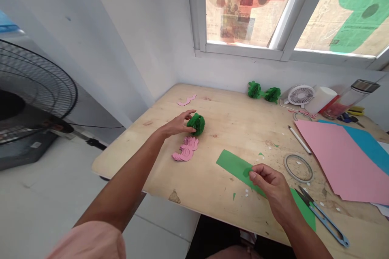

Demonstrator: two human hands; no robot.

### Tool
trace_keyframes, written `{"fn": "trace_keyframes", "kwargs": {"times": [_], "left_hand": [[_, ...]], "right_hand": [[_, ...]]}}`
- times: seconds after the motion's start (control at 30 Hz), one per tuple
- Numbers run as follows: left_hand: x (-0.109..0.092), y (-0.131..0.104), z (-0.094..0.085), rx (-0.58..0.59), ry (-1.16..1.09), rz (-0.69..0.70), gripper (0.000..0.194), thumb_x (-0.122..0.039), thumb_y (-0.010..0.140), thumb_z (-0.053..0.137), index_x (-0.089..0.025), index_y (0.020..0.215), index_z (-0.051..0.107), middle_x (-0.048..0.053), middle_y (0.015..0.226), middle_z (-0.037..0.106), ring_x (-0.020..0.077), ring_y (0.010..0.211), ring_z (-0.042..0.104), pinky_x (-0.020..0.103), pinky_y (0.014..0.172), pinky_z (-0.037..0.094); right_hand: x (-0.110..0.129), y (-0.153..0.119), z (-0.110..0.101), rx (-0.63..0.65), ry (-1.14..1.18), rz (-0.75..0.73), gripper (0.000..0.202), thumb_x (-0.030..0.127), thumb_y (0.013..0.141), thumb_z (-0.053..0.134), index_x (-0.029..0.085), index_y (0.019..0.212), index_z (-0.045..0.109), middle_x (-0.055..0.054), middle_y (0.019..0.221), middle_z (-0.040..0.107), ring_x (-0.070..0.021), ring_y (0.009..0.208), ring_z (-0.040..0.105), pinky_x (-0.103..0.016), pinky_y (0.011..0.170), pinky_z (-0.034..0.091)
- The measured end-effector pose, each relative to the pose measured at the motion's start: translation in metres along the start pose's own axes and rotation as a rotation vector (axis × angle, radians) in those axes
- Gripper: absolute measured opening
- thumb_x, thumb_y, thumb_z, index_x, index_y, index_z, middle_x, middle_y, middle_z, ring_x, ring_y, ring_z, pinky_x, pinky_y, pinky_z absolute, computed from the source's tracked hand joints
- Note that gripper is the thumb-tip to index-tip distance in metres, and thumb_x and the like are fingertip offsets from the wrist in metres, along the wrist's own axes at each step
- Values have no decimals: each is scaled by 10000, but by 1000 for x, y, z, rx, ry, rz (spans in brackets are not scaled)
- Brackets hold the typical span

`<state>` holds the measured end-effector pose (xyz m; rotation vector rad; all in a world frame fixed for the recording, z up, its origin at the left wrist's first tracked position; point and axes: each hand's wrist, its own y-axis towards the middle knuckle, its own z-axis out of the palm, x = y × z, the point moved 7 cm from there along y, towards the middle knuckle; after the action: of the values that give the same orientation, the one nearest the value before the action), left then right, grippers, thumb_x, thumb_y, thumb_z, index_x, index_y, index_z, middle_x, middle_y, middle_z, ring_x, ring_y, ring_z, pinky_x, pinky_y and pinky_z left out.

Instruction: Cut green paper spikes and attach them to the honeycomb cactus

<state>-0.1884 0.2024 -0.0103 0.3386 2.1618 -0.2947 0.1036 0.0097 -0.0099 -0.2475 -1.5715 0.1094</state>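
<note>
My left hand [179, 123] has its thumb and fingers around a dark green folded-paper ball [198, 124] on the table. Just below it lies a stack of pink wavy paper cutouts [186, 149]. My right hand [269, 182] pinches a small green paper piece [246, 172], which shows darker against a long green paper strip [231, 162]. That strip runs under the right hand and wrist, where part of it is hidden. Beside the right wrist, a pair of blue-handled scissors [325, 220] rests partly on the green paper.
A roll of tape [298, 168], a white pen [299, 139] and pink paper sheets [343, 162] over blue paper [364, 141] lie at right. Two green paper balls [272, 94], a small white fan [300, 95] and a bottle [349, 99] stand along the back. A large fan [36, 93] is at left.
</note>
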Motion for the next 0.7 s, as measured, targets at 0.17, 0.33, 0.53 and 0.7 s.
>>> {"fn": "trace_keyframes", "kwargs": {"times": [0.17,0.33,0.53,0.7], "left_hand": [[-6,4,8,14,52,21,631,-401,611,719,-247,1186,507,71,1232,521,273,1161,486,423,972,398],[-17,1,18,32,-11,-3,570,-376,613,712,-235,1114,480,43,1057,587,245,979,577,382,810,480],[-25,-1,25,26,-45,-31,478,-323,614,713,-229,1021,481,21,936,579,214,861,580,346,705,482],[-48,-11,36,47,-205,25,448,-299,634,716,-223,1004,475,28,952,576,205,892,585,342,732,488]], "right_hand": [[-4,-1,-2,-10,-4,14,268,433,650,743,185,686,647,12,627,548,-131,605,436,-232,552,349],[-7,0,-5,-25,6,27,269,435,643,746,186,686,650,13,625,551,-131,603,436,-232,552,351],[-9,1,-7,-19,17,16,263,430,664,733,183,684,644,16,626,534,-127,601,421,-230,542,341],[-2,2,-11,-38,13,-24,254,425,677,722,183,695,646,6,640,544,-137,611,445,-241,545,363]]}}
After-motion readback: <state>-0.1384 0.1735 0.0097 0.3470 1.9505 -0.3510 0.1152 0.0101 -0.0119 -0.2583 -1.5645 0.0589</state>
